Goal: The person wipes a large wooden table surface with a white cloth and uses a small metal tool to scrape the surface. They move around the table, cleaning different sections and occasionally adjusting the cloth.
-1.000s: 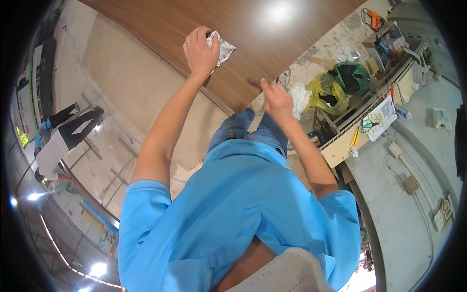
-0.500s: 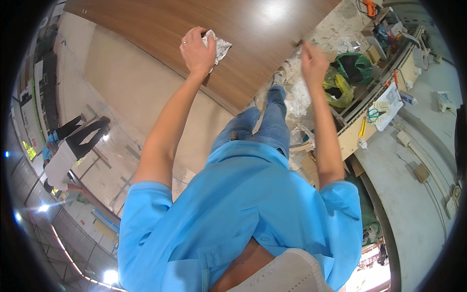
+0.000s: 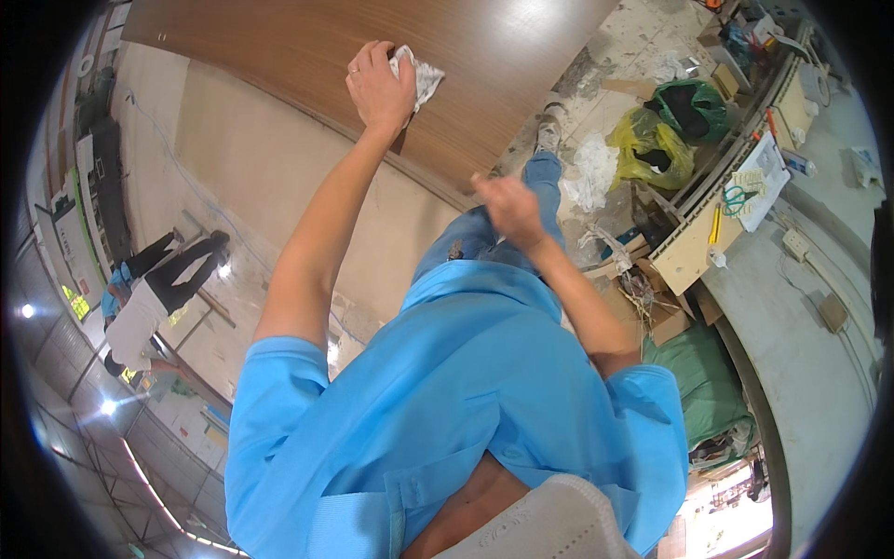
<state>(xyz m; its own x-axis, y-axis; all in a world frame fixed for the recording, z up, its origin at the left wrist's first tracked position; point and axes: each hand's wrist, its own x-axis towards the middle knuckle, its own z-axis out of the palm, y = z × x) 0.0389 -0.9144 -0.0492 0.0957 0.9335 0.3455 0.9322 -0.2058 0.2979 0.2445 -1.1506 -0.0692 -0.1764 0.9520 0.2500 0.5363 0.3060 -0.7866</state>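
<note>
My left hand (image 3: 377, 86) presses a crumpled white cloth (image 3: 424, 76) flat against a large brown wood-grain panel (image 3: 279, 47), arm stretched out. My right hand (image 3: 507, 207) hovers off the panel, in front of my jeans and near the panel's lower edge. It is motion-blurred with the fingers loosely curled, and I see nothing clearly in it. My blue shirt fills the lower middle of the view.
A yellow bag (image 3: 652, 154) and a green bag (image 3: 694, 107) lie on the littered floor beside white scraps (image 3: 591, 172). A pale workbench (image 3: 722, 219) with tools stands right; a green sack (image 3: 708, 382) lies below it. Another person (image 3: 158, 293) stands far left.
My right hand left the panel edge, swung up to the right, then dropped back toward my body. The left hand stayed on the cloth against the panel.
</note>
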